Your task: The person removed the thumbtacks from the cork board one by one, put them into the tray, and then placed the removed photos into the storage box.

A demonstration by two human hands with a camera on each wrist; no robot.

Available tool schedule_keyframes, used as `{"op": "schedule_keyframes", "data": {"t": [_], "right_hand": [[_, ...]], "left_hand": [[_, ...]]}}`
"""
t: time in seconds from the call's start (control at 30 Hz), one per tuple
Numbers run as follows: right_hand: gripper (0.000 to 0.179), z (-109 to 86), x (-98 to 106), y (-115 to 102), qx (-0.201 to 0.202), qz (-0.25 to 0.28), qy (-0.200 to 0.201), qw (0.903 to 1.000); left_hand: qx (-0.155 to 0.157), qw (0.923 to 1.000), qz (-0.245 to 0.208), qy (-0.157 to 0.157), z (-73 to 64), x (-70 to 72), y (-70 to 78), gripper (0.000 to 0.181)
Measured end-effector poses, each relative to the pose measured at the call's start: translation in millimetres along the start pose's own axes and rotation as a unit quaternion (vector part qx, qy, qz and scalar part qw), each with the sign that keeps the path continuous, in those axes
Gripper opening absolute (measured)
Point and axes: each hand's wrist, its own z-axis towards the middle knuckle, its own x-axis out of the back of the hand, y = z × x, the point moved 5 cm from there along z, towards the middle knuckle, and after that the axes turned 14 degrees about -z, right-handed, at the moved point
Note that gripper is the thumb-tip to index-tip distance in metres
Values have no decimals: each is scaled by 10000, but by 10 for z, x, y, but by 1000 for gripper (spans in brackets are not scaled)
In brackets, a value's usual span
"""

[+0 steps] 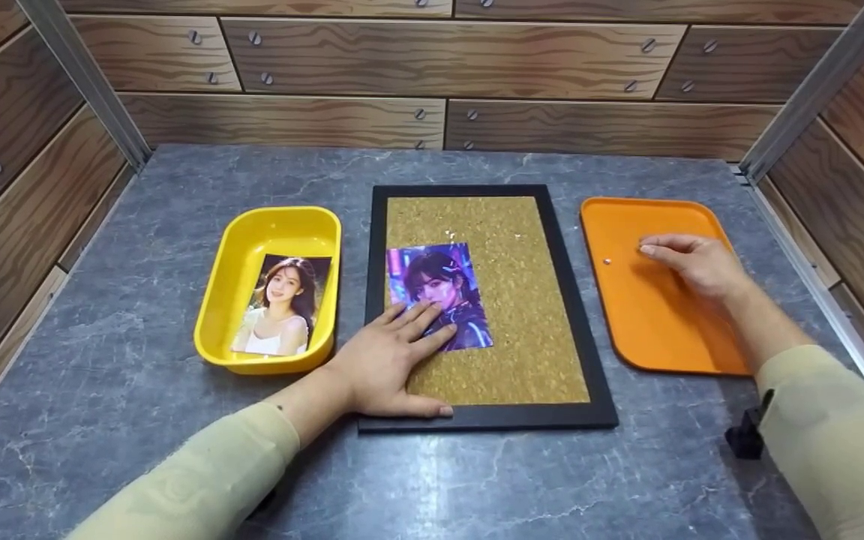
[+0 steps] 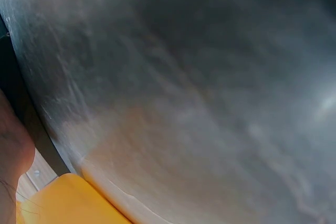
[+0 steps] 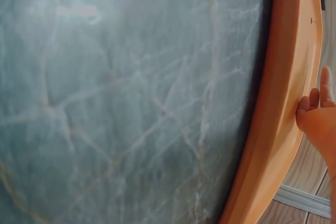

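Observation:
My left hand (image 1: 391,364) lies spread on the lower part of an anime-style picture (image 1: 432,262), its thumb on the black frame of the corkboard (image 1: 529,322). The picture rests at the board's left side. Over the orange tray (image 1: 642,337), my right hand (image 1: 702,262) pinches a tiny thumbtack between thumb and forefinger; the fingers mostly cover it. Another silver thumbtack (image 1: 607,262) stands on the tray, to the left of that hand. In the right wrist view, the right hand (image 3: 320,116) appears beside the tray, with the loose thumbtack (image 3: 313,20) above it.
Left of the board stands a yellow bin (image 1: 211,330) holding a photo (image 1: 278,307) of a person in white. Small bright specks (image 1: 450,235) show on the cork above the picture. Wood-patterned walls and metal posts (image 1: 91,86) bound the grey marbled table (image 1: 477,487).

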Motion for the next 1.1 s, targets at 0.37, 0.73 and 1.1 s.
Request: {"op": "schedule_keyframes", "data": {"t": [0.37,0.73,1.1], "right_hand": [[29,-14,-82,82,-189,571,-64,9982],[23,-16,-114,104,-230,288,-115,9993],[31,-15,-150,135,-255,259,-282,9989]], "left_hand": [[-73,9999,-19,105,-4,-1,-6,109],[-49,10000,-68,44,-4,13,-7,109],[-49,10000,-30,36,-9,6,1,109]]}}
